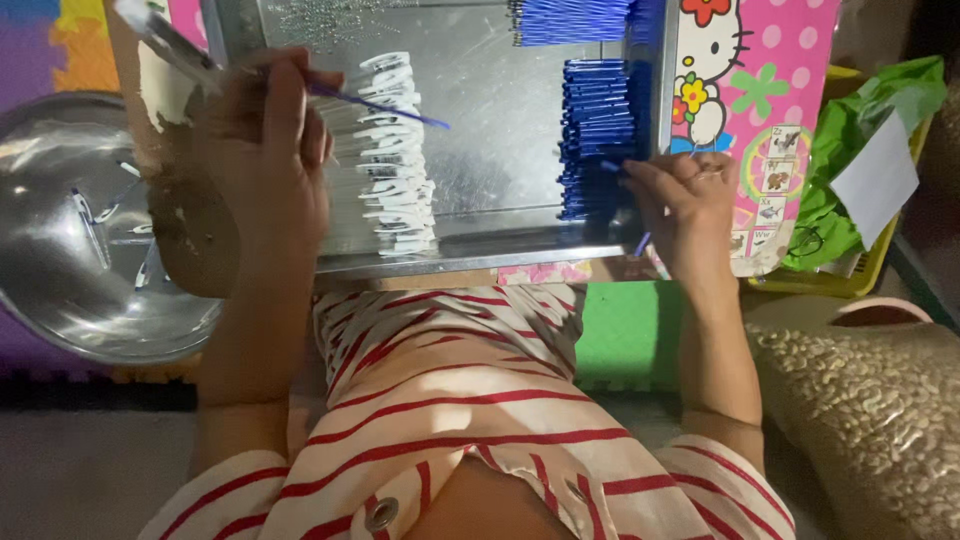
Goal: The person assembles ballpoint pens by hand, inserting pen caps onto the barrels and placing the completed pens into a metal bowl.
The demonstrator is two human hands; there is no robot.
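Over the tray [480,255], your left hand [265,150] pinches a blue refill [385,105] above the white caps [400,150]; your right hand [690,205] grips a blue piece [642,243] beside the blue stack [595,135].

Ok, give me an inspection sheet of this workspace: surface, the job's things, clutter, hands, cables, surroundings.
Surface: metal tray lying on a pink cartoon board.
Job's things: stack of blue thin pieces on the tray's right side; row of white-tipped clear pieces to its left.
Clutter: green plastic bag with a white paper, in a yellow basket at far right.
Hands: left hand holds a blue refill; right hand touches the blue stack, fingers pinched.
Cables: nothing seen.
Surroundings: round metal basin holding a few pieces; coloured foam floor mat; woven patterned cushion.
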